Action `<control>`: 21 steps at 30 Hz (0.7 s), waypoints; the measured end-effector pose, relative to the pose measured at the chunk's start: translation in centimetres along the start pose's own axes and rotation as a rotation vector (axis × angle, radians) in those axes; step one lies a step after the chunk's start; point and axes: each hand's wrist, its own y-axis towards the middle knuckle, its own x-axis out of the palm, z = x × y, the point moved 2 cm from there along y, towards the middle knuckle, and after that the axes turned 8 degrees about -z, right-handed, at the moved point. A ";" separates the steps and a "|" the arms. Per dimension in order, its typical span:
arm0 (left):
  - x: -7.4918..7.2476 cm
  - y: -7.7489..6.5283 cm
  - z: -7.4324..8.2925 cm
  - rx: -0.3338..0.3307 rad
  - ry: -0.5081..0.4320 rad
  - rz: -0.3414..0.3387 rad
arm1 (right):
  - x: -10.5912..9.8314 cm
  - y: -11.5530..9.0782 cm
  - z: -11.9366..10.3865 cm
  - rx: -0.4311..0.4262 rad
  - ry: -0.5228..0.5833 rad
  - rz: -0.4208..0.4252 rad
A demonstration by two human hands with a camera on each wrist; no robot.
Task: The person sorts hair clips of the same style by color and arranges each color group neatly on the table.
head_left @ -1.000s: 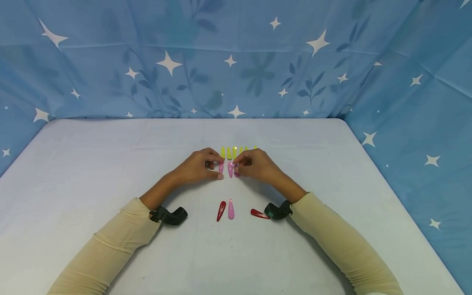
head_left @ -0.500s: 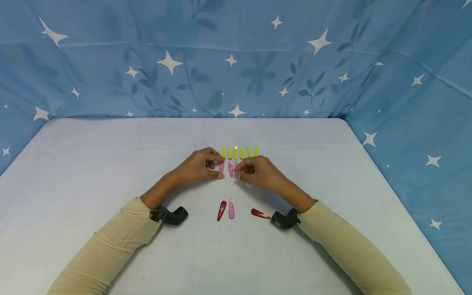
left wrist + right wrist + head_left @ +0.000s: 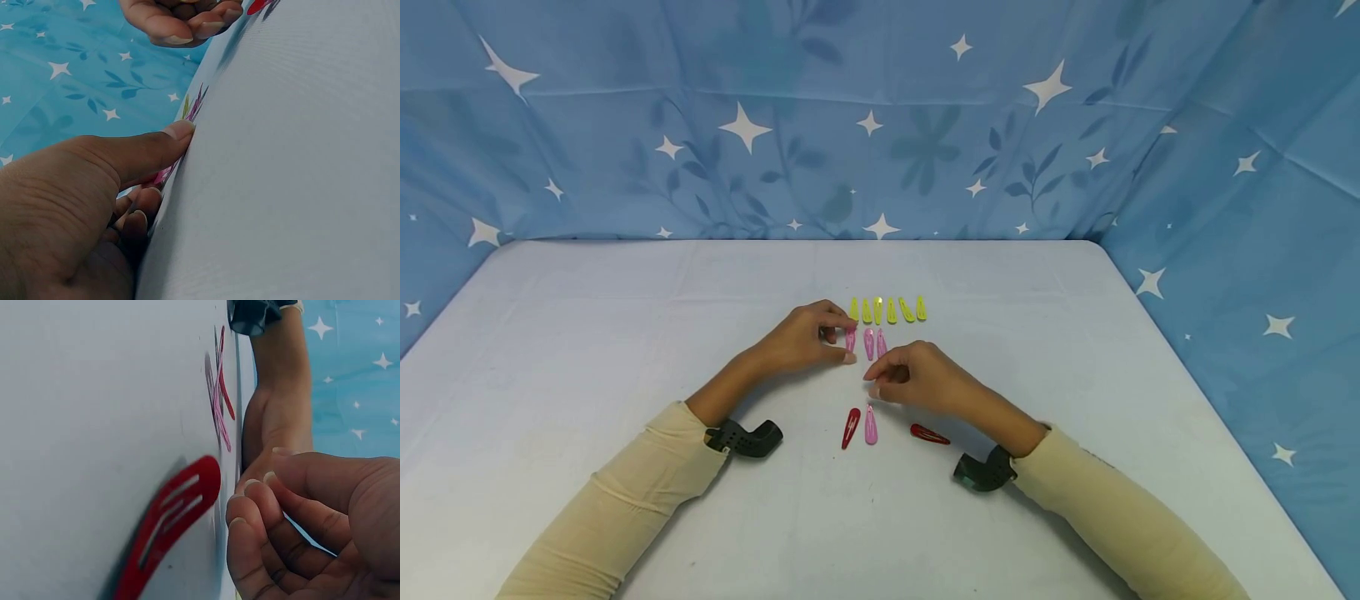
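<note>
My left hand [image 3: 808, 337] pinches a pink snap hair clip [image 3: 850, 340] on the table, index finger at its far end and thumb at its near end. Just right of it lie two more pink hair clips [image 3: 869, 343], side by side. The right hand [image 3: 928, 379] hovers near them, fingers loosely bent and holding nothing. Closer to me are another pink hair clip [image 3: 871, 427], a red hair clip [image 3: 850, 428] beside it, and a second red hair clip [image 3: 929, 434] under the right forearm, seen large in the right wrist view.
Several yellow hair clips [image 3: 878, 311] form a row just beyond the pink ones. The white tabletop [image 3: 625, 333] extends around them. A blue star-patterned curtain [image 3: 880, 167] hangs behind the table and along its sides.
The right hand has let go of the third pink hair clip and drawn back toward me, uncovering it and the yellow row. My left hand stays in place.
</note>
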 end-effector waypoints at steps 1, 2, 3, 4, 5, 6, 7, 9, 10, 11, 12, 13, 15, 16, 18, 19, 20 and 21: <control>0.0 0.0 0.0 0.000 -0.001 0.000 | 0.1 -0.1 0.0 -0.002 0.000 -0.005; 0.0 0.0 0.0 0.001 -0.001 0.000 | 0.2 -0.2 -0.1 -0.005 -0.004 -0.009; 0.0 0.0 0.0 0.001 -0.001 0.001 | 0.3 -0.3 -0.1 -0.009 -0.010 -0.015; 0.0 0.0 0.0 0.002 -0.002 0.001 | 0.4 -0.4 -0.1 -0.012 -0.018 -0.019; 0.0 0.0 0.0 0.003 -0.003 0.001 | 0.5 -0.4 0.0 -0.015 -0.026 -0.023; 0.0 0.0 0.0 0.004 -0.002 0.002 | 0.6 -0.4 -0.1 -0.015 -0.031 -0.026; 0.0 0.0 0.0 0.004 -0.001 0.003 | 0.7 -0.5 -0.1 -0.014 -0.037 -0.031; 0.0 0.0 0.0 0.005 0.000 0.005 | 0.9 -0.5 -0.1 -0.011 -0.050 -0.038; 0.0 0.0 -0.1 0.006 0.000 0.006 | 1.0 -0.6 -0.2 -0.004 -0.050 -0.040; 0.1 0.0 -0.1 0.007 0.001 0.007 | 1.1 -0.6 -0.3 0.005 -0.050 -0.043; 0.1 0.0 -0.2 0.008 0.003 0.008 | 1.2 -0.7 -0.4 0.014 -0.053 -0.045; 0.1 0.0 -0.2 0.009 0.003 0.008 | 1.3 -0.7 -0.4 0.018 -0.057 -0.047; 0.1 0.0 -0.3 0.011 0.003 0.009 | 1.5 -0.9 -0.6 0.024 -0.060 -0.047; 0.1 0.0 -0.3 0.012 0.003 0.010 | 1.6 -1.0 -0.6 0.019 -0.066 -0.046; 0.2 0.0 -0.3 0.015 0.008 0.010 | 1.8 -1.1 -0.7 0.011 -0.077 -0.041; 0.1 0.0 -0.3 0.014 0.009 0.010 | 1.9 -1.2 -0.7 0.005 -0.082 -0.039; 0.2 0.0 -0.3 0.014 0.010 0.010 | 1.9 -1.2 -0.7 0.003 -0.086 -0.036; 0.2 0.0 -0.3 0.015 0.013 0.010 | 2.0 -1.3 -0.8 0.001 -0.090 -0.034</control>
